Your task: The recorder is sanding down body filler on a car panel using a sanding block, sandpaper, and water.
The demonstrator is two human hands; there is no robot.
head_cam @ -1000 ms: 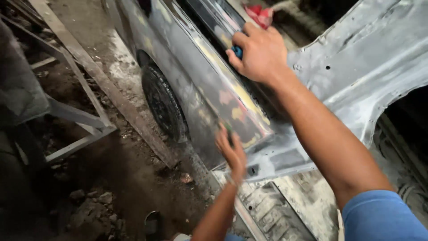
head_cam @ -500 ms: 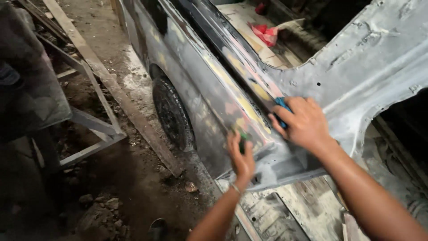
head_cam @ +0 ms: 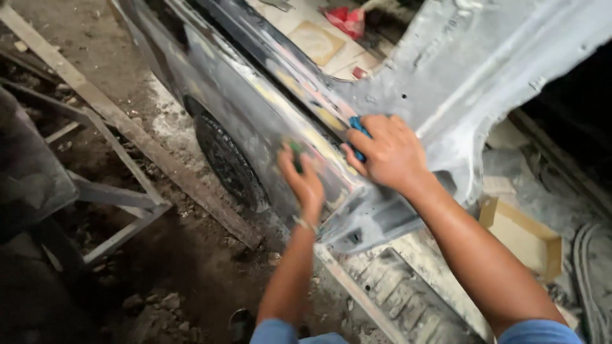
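A small blue pad (head_cam: 358, 131) is gripped in the right hand (head_cam: 387, 153), the fingers curled over it and the knuckles turned upward, so that only an edge of the blue shows past the fingertips. The pad is pressed against the top edge of the car body panel (head_cam: 255, 121), where grey primer and worn patches of yellow and red filler are seen. The right forearm is stretched forward from the lower right, nearly straight, with a blue sleeve at its end. A small green piece (head_cam: 296, 155) is pinched in the left hand (head_cam: 305, 181), whose fingers are closed on it and laid flat against the outer face of the same panel, just below and to the left of the right hand; the two hands are near but apart. The left forearm is raised steeply from below, and a thin band is worn at the wrist. Below the panel a black tyre (head_cam: 224, 159) is set in the wheel arch. A metal frame (head_cam: 121, 197) stands on the dirt floor at the left, and a red cloth (head_cam: 347, 19) lies inside the car shell.
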